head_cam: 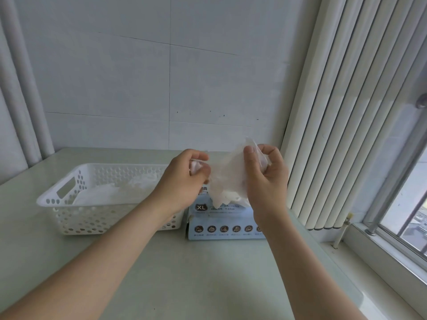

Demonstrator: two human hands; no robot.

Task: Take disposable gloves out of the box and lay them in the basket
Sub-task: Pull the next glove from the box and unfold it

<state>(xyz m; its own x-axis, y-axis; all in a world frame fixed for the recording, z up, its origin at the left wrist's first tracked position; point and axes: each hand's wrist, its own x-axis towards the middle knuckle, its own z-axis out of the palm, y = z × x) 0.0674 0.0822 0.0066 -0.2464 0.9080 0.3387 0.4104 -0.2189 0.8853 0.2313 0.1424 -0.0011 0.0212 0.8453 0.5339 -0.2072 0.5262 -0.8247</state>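
A thin clear disposable glove (227, 176) hangs above the light blue glove box (225, 224), which is marked XL. My left hand (184, 179) pinches the glove's left edge. My right hand (265, 176) grips its right edge with curled fingers, so the film is stretched between the two hands. The glove's lower end hangs right at the top of the box. Left of the box stands a white perforated basket (69, 204) with gloves (120, 192) lying inside; my left forearm crosses its right end.
Basket and box stand on a pale green table (184, 273) pushed against a white tiled wall. White vertical blinds (335, 135) hang close to the right, with a window sill and window beyond them. White pipes run up the left corner.
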